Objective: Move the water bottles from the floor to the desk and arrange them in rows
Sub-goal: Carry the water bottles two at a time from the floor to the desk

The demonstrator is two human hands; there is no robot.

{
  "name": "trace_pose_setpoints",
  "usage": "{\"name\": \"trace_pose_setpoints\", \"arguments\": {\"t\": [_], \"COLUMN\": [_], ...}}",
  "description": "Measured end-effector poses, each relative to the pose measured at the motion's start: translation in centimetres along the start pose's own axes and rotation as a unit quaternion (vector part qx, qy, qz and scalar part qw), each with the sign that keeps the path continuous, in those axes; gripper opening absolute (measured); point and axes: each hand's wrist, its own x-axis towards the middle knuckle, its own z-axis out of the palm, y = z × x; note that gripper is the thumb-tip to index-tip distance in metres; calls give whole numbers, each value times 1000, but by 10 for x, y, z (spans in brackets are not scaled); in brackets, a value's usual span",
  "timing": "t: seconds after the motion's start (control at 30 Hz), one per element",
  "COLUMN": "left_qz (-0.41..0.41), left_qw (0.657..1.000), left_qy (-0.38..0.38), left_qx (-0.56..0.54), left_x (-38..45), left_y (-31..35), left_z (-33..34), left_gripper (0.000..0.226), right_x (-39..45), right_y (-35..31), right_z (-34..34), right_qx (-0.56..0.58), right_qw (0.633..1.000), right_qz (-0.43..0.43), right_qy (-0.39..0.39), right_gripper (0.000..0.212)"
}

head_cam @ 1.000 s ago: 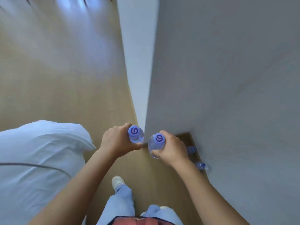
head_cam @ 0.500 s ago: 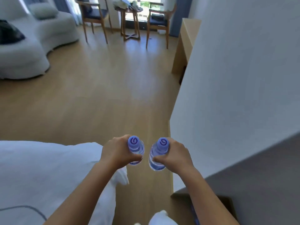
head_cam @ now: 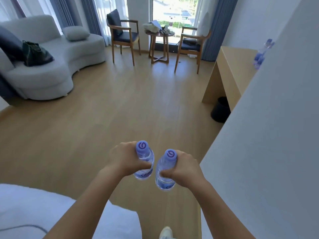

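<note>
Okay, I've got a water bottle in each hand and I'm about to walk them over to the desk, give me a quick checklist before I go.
1. Left hand grips the left bottle round its body: ok.
2. Right hand grips the right bottle round its body: ok.
3. Caps on both bottles: ok, both purple caps are in place.
4. Floor ahead toward the desk: ok, bare wood in the part that shows.
5. Free space on the desk top: cannot tell, the white wall hides most of it; only a few bottles on the desk peek past its edge.
6. Black bin under the desk: ok, it stands off the walking line.
</note>
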Motion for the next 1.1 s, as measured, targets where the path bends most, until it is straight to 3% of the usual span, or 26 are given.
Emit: {"name": "trace_pose_setpoints", "arguments": {"t": [0.43,0.8,1.1], "left_qz": [-7,123,210], "left_qw": [999,991,976], "left_qy": [-15,-39,-54], "left_qx": [-43,20,5], "left_x": [242,472,602], "left_y": [-11,21,109], "left_z": [-52,-95,-59], "left_gripper": [42,37,45], "right_x": [221,385,465], "right_y": [-50,-73,-21], "right_z": [-76,-140,-217], "right_qx": [-5,46,70], "right_qw": [997,975,950], "right_qz": [30,114,168], "right_qy": [66,185,255], "right_gripper": [30,35,39]}}
